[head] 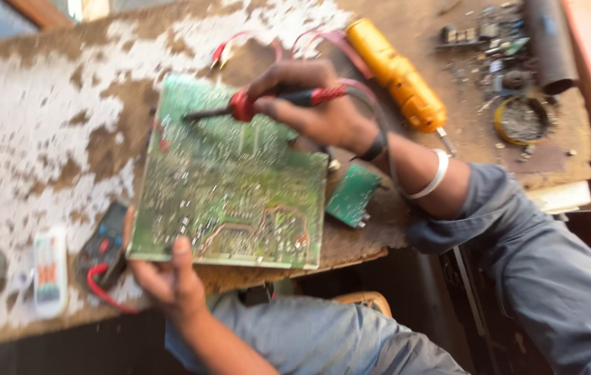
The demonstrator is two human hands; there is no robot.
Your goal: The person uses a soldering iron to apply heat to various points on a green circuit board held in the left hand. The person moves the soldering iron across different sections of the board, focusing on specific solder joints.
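- At six o'clock, the left hand [170,278] is gripping the near edge of a large green circuit board [233,180], thumb on top, tilting it up from the worn wooden table [38,132].
- Just left, a dark multimeter [104,243] is lying beside a white remote [51,272].
- At twelve o'clock, the right hand [316,104] is closing around a red-handled probe [253,105], its tip touching the board's far edge.
- Beyond, at one o'clock, a yellow tool [396,73] is lying.

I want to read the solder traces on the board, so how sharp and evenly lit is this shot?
Head view: motion blur smears the large green circuit board, so fine traces are unreadable; the right hand holding the red-handled probe is soft too; warm light is fairly even, with glare washing out the upper right corner; the left hand grips the board's lower edge.
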